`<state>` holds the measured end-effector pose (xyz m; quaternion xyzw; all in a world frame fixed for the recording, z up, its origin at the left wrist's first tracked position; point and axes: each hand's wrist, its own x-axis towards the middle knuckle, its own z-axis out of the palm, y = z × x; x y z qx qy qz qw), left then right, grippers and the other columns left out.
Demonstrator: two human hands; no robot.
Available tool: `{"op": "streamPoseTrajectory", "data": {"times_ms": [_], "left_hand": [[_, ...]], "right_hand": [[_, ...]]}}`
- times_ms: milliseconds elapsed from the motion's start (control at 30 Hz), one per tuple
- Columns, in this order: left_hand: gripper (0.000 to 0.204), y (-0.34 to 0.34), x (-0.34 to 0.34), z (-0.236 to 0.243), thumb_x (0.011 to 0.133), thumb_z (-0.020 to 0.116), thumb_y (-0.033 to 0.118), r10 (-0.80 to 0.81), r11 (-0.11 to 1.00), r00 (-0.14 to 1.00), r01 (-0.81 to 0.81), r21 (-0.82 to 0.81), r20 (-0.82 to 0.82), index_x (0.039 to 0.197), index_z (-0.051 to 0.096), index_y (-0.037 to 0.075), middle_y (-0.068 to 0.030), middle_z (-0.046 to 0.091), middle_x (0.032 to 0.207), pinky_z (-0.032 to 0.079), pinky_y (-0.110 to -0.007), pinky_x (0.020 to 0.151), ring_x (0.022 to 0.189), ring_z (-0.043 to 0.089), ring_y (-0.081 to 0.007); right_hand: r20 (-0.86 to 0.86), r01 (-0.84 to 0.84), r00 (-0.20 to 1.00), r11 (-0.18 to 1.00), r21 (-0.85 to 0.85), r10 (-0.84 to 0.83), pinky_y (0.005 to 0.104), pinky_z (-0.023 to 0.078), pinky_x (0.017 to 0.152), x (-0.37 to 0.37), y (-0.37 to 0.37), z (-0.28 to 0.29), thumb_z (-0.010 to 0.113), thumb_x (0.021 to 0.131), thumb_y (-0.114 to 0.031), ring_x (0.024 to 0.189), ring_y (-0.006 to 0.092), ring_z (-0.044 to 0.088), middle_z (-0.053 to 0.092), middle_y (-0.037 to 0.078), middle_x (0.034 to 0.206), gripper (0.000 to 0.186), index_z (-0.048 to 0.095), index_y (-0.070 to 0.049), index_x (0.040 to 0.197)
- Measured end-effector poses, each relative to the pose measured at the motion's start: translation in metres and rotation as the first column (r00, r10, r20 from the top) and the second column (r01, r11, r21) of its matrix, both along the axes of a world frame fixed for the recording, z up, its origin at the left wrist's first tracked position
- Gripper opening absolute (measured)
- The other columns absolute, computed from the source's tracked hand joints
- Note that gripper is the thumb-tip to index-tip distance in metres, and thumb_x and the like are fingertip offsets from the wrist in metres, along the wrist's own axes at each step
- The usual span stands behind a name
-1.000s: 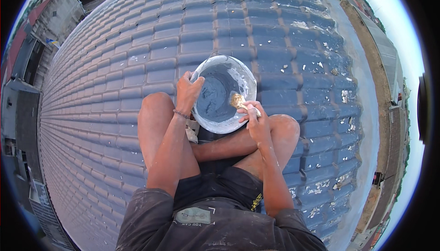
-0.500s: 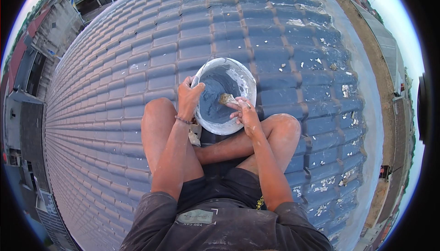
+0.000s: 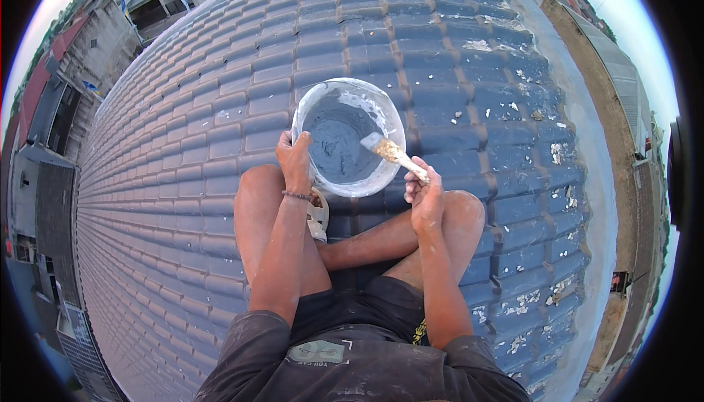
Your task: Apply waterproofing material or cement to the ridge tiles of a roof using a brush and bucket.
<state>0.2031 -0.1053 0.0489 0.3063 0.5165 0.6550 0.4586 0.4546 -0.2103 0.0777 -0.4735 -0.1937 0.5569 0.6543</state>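
**Steadying a bucket (image 3: 359, 190) and holding a brush (image 3: 391, 152) above its mouth**

Clasps the bucket's left rim in the left hand (image 3: 295, 161), with that grip closed over the edge and the thumb inside, presumably to prevent tipping on the ridged roof tiles (image 3: 183, 145). Stands just ahead of the crossed legs (image 3: 374, 239), probably within easy reach of the 2 hands. Pinches the brush's handle in the right hand (image 3: 425, 196), with that grip closed by thumb and fingers, seemingly to stay clear of the wet mix (image 3: 334, 134). Slants across the bucket's right rim, bristles inward; cannot tell about contact with the wall. Shows a whitened rim around thick, grey-blue mix; carries greyish bristles, a crusted yellowish middle and a pale handle.
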Motion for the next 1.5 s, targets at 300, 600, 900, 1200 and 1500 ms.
{"op": "streamPoseTrajectory", "data": {"times_ms": [300, 600, 900, 1200, 1500], "left_hand": [[0.013, -0.002, 0.005, -0.022, 0.092, 0.065, 0.013, 0.040, 0.999, 0.951, -0.037, -0.017, 0.307, 0.081, 0.058, 0.010, 0.0013, 0.057, 0.082, 0.043, -0.027, 0.069, 0.076, 0.050, -0.0075], [0.013, 0.002, 0.022, -0.041, 0.089, 0.068, 0.018, 0.120, 0.992, 0.951, -0.105, -0.068, 0.286, 0.083, 0.061, 0.008, -0.0001, 0.056, 0.082, 0.043, -0.030, 0.070, 0.078, 0.051, -0.0110], [0.017, 0.011, 0.006, -0.077, 0.083, 0.071, 0.016, 0.223, 0.970, 0.948, -0.193, -0.146, 0.228, 0.080, 0.056, 0.008, 0.0034, 0.050, 0.077, 0.036, -0.028, 0.065, 0.072, 0.043, -0.0084], [0.020, 0.006, 0.020, -0.072, 0.084, 0.070, 0.015, 0.199, 0.980, 0.921, -0.188, -0.065, 0.334, 0.075, 0.054, 0.008, 0.0047, 0.050, 0.073, 0.033, -0.026, 0.058, 0.067, 0.041, -0.0052], [0.018, 0.006, 0.032, -0.044, 0.082, 0.070, 0.016, 0.189, 0.977, 0.968, -0.169, -0.126, 0.167, 0.077, 0.056, 0.005, 0.0023, 0.054, 0.076, 0.036, -0.028, 0.060, 0.069, 0.044, -0.0069]], "right_hand": [[0.118, -0.171, 0.980, 0.979, 0.110, 0.158, 0.0226, 0.047, 0.061, 0.016, -0.040, 0.058, 0.053, 0.104, -0.022, 0.084, 0.0133, 0.064, 0.068, 0.013, 0.112, 0.049, 0.047, 0.002, 0.146], [-0.282, -0.276, 0.914, 0.957, 0.091, 0.291, 0.0215, 0.035, 0.045, -0.033, -0.082, 0.212, 0.057, 0.099, -0.026, 0.064, 0.0110, 0.047, 0.050, 0.006, 0.092, 0.054, 0.038, -0.002, 0.144], [-0.254, -0.677, 0.422, 0.489, 0.550, 0.870, 0.0201, 0.042, 0.064, -0.081, -0.102, 0.271, 0.091, 0.068, -0.040, 0.084, 0.0104, 0.049, 0.042, 0.010, 0.123, 0.130, 0.005, -0.009, 0.161], [-0.138, -0.574, 0.385, 0.354, 0.739, 0.913, 0.0153, 0.032, 0.060, -0.109, -0.093, 0.261, 0.104, 0.028, -0.042, 0.080, 0.0056, 0.042, 0.042, 0.004, 0.116, 0.177, -0.011, 0.004, 0.155], [-0.026, -0.794, 0.554, 0.537, 0.286, 0.832, 0.0283, 0.042, 0.051, -0.069, -0.106, 0.264, 0.096, 0.061, -0.044, 0.072, 0.0184, 0.054, 0.049, 0.015, 0.102, 0.145, -0.002, -0.009, 0.162]]}}
